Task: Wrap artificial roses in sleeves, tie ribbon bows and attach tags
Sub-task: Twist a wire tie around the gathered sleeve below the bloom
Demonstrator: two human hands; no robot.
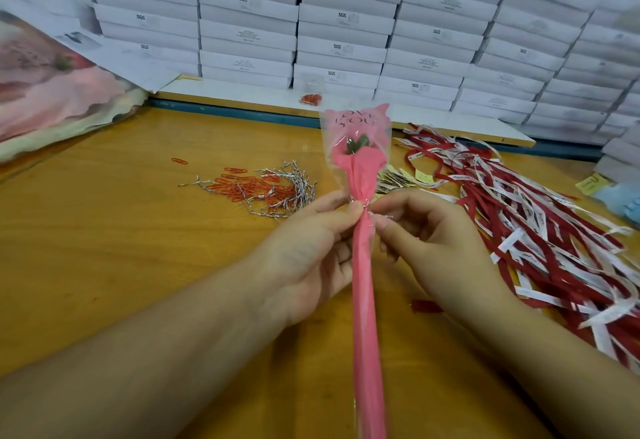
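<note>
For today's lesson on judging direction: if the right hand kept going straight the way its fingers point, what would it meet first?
The right hand points leftward at the pink wrapped rose, which it touches at the silver tie. Just beyond, probably, is the left hand.

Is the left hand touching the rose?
Touching. The head view shows the left hand pinching the rose at its narrow neck, thumb pressed on it with no gap.
</note>
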